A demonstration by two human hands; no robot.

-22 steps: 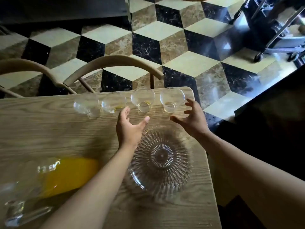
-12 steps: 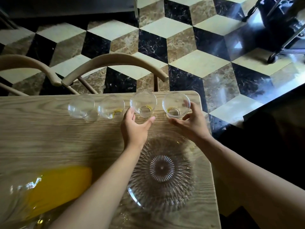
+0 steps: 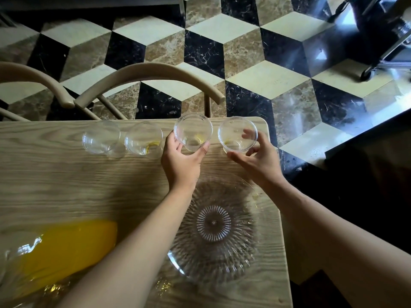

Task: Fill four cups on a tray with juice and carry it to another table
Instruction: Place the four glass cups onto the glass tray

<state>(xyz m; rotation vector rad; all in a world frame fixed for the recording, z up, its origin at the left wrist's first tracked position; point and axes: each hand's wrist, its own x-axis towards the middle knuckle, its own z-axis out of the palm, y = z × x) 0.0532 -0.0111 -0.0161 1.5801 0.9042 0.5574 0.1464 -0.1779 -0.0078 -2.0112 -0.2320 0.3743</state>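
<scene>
A row of clear plastic cups stands along the far edge of the wooden table (image 3: pixel 55 185). My left hand (image 3: pixel 182 163) grips the third cup (image 3: pixel 192 132), fingers and thumb curled round its base. My right hand (image 3: pixel 258 161) holds the rightmost cup (image 3: pixel 237 134), with fingers round its far side and thumb near its base. Two more cups (image 3: pixel 101 137) (image 3: pixel 143 138) stand to the left, untouched. A ribbed round glass tray (image 3: pixel 213 227) lies on the table under my forearms. A glass jug of orange juice (image 3: pixel 60 250) stands at the near left.
Two curved wooden chair backs (image 3: pixel 146 73) stand just beyond the table's far edge. The table's right edge (image 3: pixel 281 218) runs close to my right arm. A wheeled dark cart (image 3: pixel 378 30) stands far right on the patterned tile floor.
Both hands reached forward from above the tray and closed round the two right-hand cups. The view tilted slightly.
</scene>
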